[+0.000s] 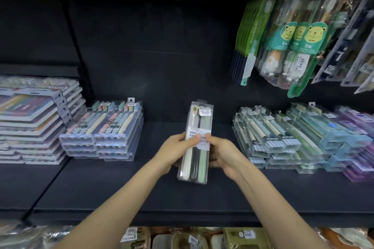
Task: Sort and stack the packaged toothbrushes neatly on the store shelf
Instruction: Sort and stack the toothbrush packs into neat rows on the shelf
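My left hand (176, 148) and right hand (225, 154) hold one clear toothbrush pack (199, 123) by its sides, fingers (192, 141) curled round it, mid-shelf (141, 188) between the left stack (105, 127) and right stack (283, 139). Placing seems underway. Next it needs laying flat, square to the front edge.

Pack label: on the clear toothbrush pack (195, 143), partly covered by both thumbs; only "SOFT" reads whole.
Fingers: those of the left hand (176, 149) and right hand (224, 153) lie mostly hidden behind the pack.
Price sticker (204, 111): print too small to read.
Hanging packs (293, 36): blurred, the outermost cut by the right edge.
Flat boxes (30, 119): cut by the left edge.
Lower-shelf goods (202, 238): cut by the bottom edge.
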A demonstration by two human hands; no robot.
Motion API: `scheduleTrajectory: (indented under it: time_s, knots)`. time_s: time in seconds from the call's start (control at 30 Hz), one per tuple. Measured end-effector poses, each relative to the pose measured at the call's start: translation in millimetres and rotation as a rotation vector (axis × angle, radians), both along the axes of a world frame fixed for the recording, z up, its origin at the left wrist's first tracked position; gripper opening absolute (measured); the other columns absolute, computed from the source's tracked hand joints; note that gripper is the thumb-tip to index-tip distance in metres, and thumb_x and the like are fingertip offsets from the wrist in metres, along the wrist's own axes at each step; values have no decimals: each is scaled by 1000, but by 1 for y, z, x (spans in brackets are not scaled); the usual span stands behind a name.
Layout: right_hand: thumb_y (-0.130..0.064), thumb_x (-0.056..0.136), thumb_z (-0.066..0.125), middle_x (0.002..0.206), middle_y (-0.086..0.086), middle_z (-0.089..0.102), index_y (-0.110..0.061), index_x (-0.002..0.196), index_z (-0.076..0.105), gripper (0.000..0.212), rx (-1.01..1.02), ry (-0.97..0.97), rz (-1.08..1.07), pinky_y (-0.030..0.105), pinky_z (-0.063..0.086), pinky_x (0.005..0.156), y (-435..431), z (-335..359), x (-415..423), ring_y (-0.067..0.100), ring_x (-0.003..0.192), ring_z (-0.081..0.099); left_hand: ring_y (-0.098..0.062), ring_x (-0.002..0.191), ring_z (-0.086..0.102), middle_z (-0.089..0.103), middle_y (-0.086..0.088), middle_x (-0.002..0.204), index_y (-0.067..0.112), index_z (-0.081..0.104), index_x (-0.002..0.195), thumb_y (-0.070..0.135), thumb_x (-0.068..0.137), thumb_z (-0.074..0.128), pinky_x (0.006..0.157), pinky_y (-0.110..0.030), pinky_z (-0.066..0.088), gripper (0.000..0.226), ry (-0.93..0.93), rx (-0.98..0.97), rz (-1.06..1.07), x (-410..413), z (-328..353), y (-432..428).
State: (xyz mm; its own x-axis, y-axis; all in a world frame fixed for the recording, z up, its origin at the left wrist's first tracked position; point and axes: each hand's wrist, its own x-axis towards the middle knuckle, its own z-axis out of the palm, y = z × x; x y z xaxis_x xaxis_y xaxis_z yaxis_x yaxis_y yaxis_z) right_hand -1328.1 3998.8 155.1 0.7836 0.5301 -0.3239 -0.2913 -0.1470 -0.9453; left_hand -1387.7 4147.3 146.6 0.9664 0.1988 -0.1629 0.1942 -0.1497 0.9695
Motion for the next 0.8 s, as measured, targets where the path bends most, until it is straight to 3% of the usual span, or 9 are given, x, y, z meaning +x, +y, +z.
scheduleTrajectory:
  time_s: [0.1, 0.2, 0.3, 0.43, 0.57, 0.67, 0.73, 0.8]
  knots:
    - [-37, 100, 45, 104, 14, 71, -10, 115, 64, 36, -108, 90, 14, 35, 56, 66, 8, 2, 9, 29, 94, 69, -20, 85, 71, 75, 1, 89, 23, 72, 98, 63, 78, 63, 67, -33, 56, 45, 233, -21, 7, 13, 2, 11]
    - [-42, 99, 47, 109, 20, 66, -9, 119, 59, 40, -213, 129, 10, 43, 57, 80, 20, -3, 18, 34, 98, 66, -26, 85, 70, 74, -6, 94, 21, 71, 101, 68, 74, 63, 56, -33, 57, 55, 388, -51, 1, 25, -3, 21]
    - [-44, 97, 49, 116, 22, 63, -10, 124, 56, 43, -251, 164, -5, 49, 51, 94, 29, -8, 30, 36, 104, 63, -23, 73, 72, 74, -4, 86, 23, 71, 97, 69, 73, 64, 49, -32, 55, 53, 397, -62, 20, 35, -7, 27]
    - [-44, 96, 52, 116, 22, 62, -11, 125, 55, 44, -244, 210, -12, 51, 51, 92, 36, -10, 40, 37, 102, 63, -22, 72, 72, 75, -2, 84, 25, 72, 96, 69, 74, 63, 50, -32, 55, 50, 385, -60, 10, 38, -3, 33]
    - [-45, 95, 52, 108, 20, 66, -10, 118, 60, 42, -226, 236, -4, 46, 55, 80, 49, -12, 45, 35, 95, 66, -26, 91, 69, 72, -6, 100, 20, 69, 107, 65, 83, 55, 71, -41, 59, 52, 356, -89, 10, 34, 5, 42]
    - [-45, 96, 51, 106, 19, 67, -9, 114, 61, 42, -233, 238, 5, 44, 54, 78, 65, -11, 47, 34, 94, 66, -26, 106, 63, 67, -6, 118, 19, 61, 124, 62, 89, 48, 90, -48, 52, 56, 318, -28, 36, 23, 14, 52]
    - [-46, 96, 50, 107, 20, 65, -9, 115, 59, 42, -239, 240, 9, 44, 54, 78, 76, -11, 48, 34, 94, 64, -25, 123, 51, 53, -5, 138, 17, 47, 139, 59, 92, 46, 99, -42, 45, 63, 257, 131, 74, 13, 22, 57]
    - [-46, 97, 49, 108, 20, 64, -10, 115, 58, 41, -252, 235, 19, 45, 53, 82, 87, -11, 49, 35, 96, 63, -16, 124, 50, 51, -2, 141, 17, 45, 141, 49, 94, 49, 97, -24, 43, 57, 94, 341, 155, -1, 33, 67]
